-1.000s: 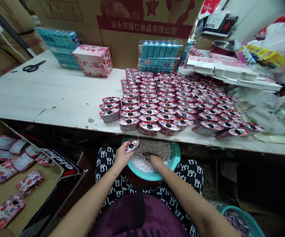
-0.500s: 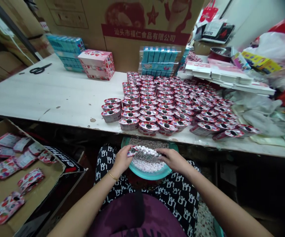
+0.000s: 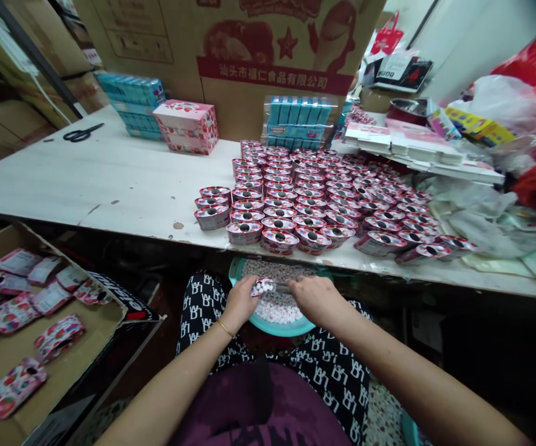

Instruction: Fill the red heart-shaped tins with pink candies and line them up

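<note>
My left hand (image 3: 240, 305) is closed around a small pink-and-red printed pack (image 3: 262, 286), held tilted over the basin with white pellets showing at its opening. Close on its right, my right hand (image 3: 315, 300) is closed on a narrow greyish scoop (image 3: 283, 287), whose end points at the pack; its shape is partly hidden by the fingers. Below both hands, a turquoise basin (image 3: 268, 327) between the knees holds many small white pellets (image 3: 281, 311).
Rows of printed oval packs (image 3: 280, 240) stand along the near edge of the white table (image 3: 86, 179). An open carton (image 3: 12, 396) at left holds loose packs. Scissors (image 3: 82, 132), a pink box (image 3: 189, 127), blue packages (image 3: 296, 121) and plastic bags (image 3: 486, 210) lie around.
The scoop carried a long line of white pellets; now pellets sit at the pack's opening and little shows on the scoop. My right hand has moved left and turned over, nearer my left hand.
</note>
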A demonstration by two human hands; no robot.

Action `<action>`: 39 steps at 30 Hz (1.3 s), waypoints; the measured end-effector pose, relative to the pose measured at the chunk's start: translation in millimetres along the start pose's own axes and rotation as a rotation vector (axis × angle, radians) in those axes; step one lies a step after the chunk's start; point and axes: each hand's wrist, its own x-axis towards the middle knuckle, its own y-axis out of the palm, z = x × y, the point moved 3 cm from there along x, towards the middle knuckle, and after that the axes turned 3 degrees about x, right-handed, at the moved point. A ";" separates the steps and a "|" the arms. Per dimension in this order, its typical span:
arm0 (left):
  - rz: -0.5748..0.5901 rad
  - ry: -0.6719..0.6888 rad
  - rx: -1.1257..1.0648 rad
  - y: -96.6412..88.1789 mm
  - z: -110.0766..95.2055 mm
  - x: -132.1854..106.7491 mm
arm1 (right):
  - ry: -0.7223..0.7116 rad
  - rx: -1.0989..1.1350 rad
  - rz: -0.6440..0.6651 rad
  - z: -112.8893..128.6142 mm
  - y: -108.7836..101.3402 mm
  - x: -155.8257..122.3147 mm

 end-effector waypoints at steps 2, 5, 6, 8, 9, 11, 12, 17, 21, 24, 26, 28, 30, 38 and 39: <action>-0.014 -0.025 -0.055 -1.1 2.3 1.2 | 0.020 0.007 -0.011 -4.8 -1.7 -3.7; 0.019 -0.082 -0.233 -0.5 8.2 3.8 | 0.080 0.038 -0.029 -19.7 -1.7 -12.7; 0.039 -0.106 -0.311 1.0 10.5 4.9 | 0.105 0.053 -0.037 -25.7 -0.7 -16.0; 0.070 -0.148 -0.465 5.4 14.3 7.0 | 0.155 0.084 -0.049 -36.5 2.7 -21.8; 0.078 -0.157 -0.527 8.0 15.2 8.0 | 0.177 0.096 -0.053 -40.4 4.9 -24.0; 0.081 -0.160 -0.603 12.8 14.4 9.5 | 0.200 0.101 -0.055 -43.3 9.4 -26.5; 0.081 -0.154 -0.612 14.6 12.6 9.9 | 0.200 0.095 -0.057 -42.0 11.2 -26.6; 0.087 -0.100 -0.534 13.4 -1.1 9.3 | 0.136 0.042 -0.055 -19.2 12.5 -18.3; 0.042 -0.107 -0.385 -2.8 1.3 2.6 | 0.087 0.057 -0.095 -9.5 5.6 -14.2; -0.009 -0.080 -0.319 -31.7 6.8 -7.5 | 0.110 0.107 -0.148 -21.3 6.2 -19.6; -0.044 -0.063 -0.281 -59.9 9.6 -12.4 | 0.124 0.169 -0.180 -34.4 13.4 -25.0; -0.105 -0.045 -0.221 -92.3 12.4 -10.9 | 0.115 0.240 -0.210 -46.3 25.1 -29.2; -0.190 -0.022 -0.157 -123.7 16.7 -0.6 | 0.101 0.309 -0.231 -53.9 38.6 -31.2; -0.300 0.011 0.185 -171.2 48.5 85.8 | 0.044 0.502 -0.216 -42.2 65.9 -29.9; -0.300 -0.001 0.213 -170.6 50.0 94.6 | 0.044 0.515 -0.222 -39.8 66.7 -29.2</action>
